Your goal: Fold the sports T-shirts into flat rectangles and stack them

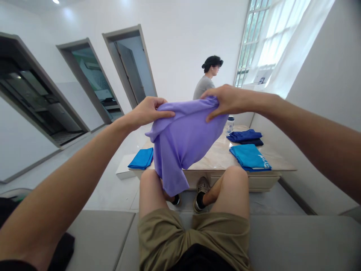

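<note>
A purple garment [191, 135], perhaps a shirt, hangs in the air between my two hands, over the near edge of the table and above my knees. My left hand [149, 111] pinches its upper left edge between thumb and fingers. At the upper right corner, my right hand [221, 99] grips bunched cloth. The cloth droops in folds, and a sleeve-like flap [175, 178] dangles at the lower left. Some of my right fingers are hidden behind the fabric.
The low marble-topped table [210, 163] bears a folded blue cloth [141, 158] at left, a folded bright blue garment [248, 156] at right, dark blue folded clothes [244, 136] and a bottle [230, 123]. A person [205, 82] in grey is beyond. I sit on a grey sofa [296, 241].
</note>
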Demonstrator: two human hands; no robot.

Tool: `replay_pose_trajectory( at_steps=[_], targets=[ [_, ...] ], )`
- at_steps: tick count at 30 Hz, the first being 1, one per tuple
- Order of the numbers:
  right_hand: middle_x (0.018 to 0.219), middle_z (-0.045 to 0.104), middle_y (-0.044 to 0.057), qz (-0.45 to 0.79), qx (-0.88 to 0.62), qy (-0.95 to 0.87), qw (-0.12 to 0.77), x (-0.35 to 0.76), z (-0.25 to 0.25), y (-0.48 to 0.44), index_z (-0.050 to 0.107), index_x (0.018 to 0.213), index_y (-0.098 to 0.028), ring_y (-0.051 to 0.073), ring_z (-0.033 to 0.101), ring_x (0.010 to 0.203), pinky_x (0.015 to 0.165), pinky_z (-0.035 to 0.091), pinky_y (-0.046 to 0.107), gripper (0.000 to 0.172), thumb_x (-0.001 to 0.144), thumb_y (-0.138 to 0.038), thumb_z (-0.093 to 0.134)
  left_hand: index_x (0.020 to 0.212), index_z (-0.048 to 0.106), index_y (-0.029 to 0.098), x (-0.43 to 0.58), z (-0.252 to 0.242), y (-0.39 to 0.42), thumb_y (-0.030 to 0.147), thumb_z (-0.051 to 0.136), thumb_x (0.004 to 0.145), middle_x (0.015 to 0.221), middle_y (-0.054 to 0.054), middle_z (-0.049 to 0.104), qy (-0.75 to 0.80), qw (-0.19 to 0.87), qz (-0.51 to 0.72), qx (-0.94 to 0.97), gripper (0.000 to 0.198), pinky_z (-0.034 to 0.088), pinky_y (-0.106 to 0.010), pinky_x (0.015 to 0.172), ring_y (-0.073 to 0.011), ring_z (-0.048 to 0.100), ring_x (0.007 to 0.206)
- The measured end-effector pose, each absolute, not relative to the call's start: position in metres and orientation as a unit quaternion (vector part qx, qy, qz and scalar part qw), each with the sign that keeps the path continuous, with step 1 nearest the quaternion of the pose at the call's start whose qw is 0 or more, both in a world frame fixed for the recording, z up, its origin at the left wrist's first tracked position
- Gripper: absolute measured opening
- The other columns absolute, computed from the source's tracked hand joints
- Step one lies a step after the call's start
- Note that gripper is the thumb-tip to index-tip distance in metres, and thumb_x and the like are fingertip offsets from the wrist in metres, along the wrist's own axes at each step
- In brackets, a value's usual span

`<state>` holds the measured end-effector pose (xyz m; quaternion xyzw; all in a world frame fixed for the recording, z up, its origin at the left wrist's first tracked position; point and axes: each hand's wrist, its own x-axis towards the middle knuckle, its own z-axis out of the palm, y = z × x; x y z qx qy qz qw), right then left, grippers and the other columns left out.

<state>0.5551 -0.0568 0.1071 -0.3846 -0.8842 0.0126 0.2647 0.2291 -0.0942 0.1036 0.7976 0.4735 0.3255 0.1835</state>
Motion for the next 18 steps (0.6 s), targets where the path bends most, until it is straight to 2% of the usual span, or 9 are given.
replay_pose_trajectory(
  at_steps=[1, 3, 5, 7, 10, 12, 15, 18],
  targets=[
    [0.084, 0.068, 0.005, -0.008, -0.413, -0.885, 0.214, 0.556, 0.103, -0.053, 0.066, 0.078, -0.021, 0.032, 0.065, 0.101, 0.098, 0.05, 0.046, 0.045, 0.063, -0.035, 0.106, 0.095, 0.075, 0.018, 0.226, 0.099, -0.094, 0.061, 0.089, 0.073, 0.085, -0.004, 0.068, 0.48, 0.176, 0.318, 0.799, 0.05, 0.051, -0.029, 0.068, -0.0217, 0.064, 0.082],
    [0.072, 0.065, 0.005, -0.021, -0.455, -0.868, 0.196, 0.556, 0.095, -0.046, 0.064, 0.069, -0.02, 0.035, 0.066, 0.104, 0.1, 0.05, 0.048, 0.033, 0.07, -0.02, 0.098, 0.09, 0.076, 0.019, 0.221, 0.086, -0.091, 0.063, 0.086, 0.074, 0.081, -0.003, 0.068, 0.49, 0.159, 0.285, 0.808, 0.049, 0.05, -0.03, 0.068, -0.0222, 0.064, 0.081],
    [0.075, 0.068, 0.006, -0.012, -0.461, -0.851, 0.253, 0.558, 0.09, -0.04, 0.066, 0.069, -0.021, 0.036, 0.067, 0.111, 0.102, 0.051, 0.048, 0.023, 0.076, -0.015, 0.088, 0.084, 0.076, 0.021, 0.217, 0.066, -0.084, 0.063, 0.085, 0.072, 0.077, -0.001, 0.067, 0.496, 0.132, 0.231, 0.827, 0.045, 0.049, -0.03, 0.069, -0.0238, 0.065, 0.081],
    [0.087, 0.074, 0.007, -0.009, -0.444, -0.842, 0.306, 0.561, 0.087, -0.035, 0.071, 0.074, -0.022, 0.037, 0.067, 0.119, 0.107, 0.051, 0.047, 0.015, 0.077, -0.011, 0.08, 0.075, 0.074, 0.023, 0.212, 0.043, -0.074, 0.059, 0.086, 0.068, 0.073, -0.002, 0.068, 0.5, 0.093, 0.166, 0.845, 0.038, 0.048, -0.031, 0.07, -0.0256, 0.065, 0.08],
    [0.103, 0.076, 0.008, -0.032, -0.439, -0.827, 0.348, 0.567, 0.089, -0.027, 0.077, 0.082, -0.024, 0.039, 0.064, 0.128, 0.117, 0.048, 0.05, 0.019, 0.075, -0.007, 0.072, 0.065, 0.069, 0.026, 0.204, 0.009, -0.06, 0.053, 0.085, 0.065, 0.068, -0.003, 0.069, 0.507, 0.071, 0.089, 0.855, 0.031, 0.046, -0.033, 0.069, -0.0257, 0.064, 0.073],
    [0.112, 0.077, 0.009, -0.051, -0.446, -0.815, 0.367, 0.57, 0.091, -0.021, 0.081, 0.094, -0.025, 0.039, 0.063, 0.132, 0.12, 0.046, 0.051, 0.025, 0.078, -0.008, 0.071, 0.065, 0.068, 0.026, 0.199, -0.008, -0.056, 0.052, 0.083, 0.066, 0.068, -0.004, 0.071, 0.511, 0.086, 0.076, 0.852, 0.029, 0.046, -0.033, 0.066, -0.0252, 0.063, 0.069],
    [0.124, 0.077, 0.012, -0.097, -0.463, -0.799, 0.371, 0.578, 0.094, -0.011, 0.083, 0.115, -0.024, 0.039, 0.064, 0.131, 0.122, 0.046, 0.052, 0.036, 0.084, -0.012, 0.069, 0.072, 0.072, 0.027, 0.196, -0.017, -0.061, 0.052, 0.084, 0.066, 0.073, -0.002, 0.074, 0.52, 0.114, 0.099, 0.841, 0.029, 0.049, -0.032, 0.066, -0.0254, 0.066, 0.071],
    [0.127, 0.079, 0.017, -0.132, -0.495, -0.783, 0.352, 0.589, 0.097, -0.005, 0.084, 0.119, -0.015, 0.037, 0.067, 0.125, 0.121, 0.046, 0.049, 0.038, 0.087, -0.008, 0.065, 0.087, 0.078, 0.025, 0.198, -0.011, -0.073, 0.059, 0.087, 0.068, 0.087, -0.002, 0.078, 0.496, 0.184, 0.162, 0.833, 0.04, 0.056, -0.032, 0.074, -0.0269, 0.071, 0.084]
  ],
)
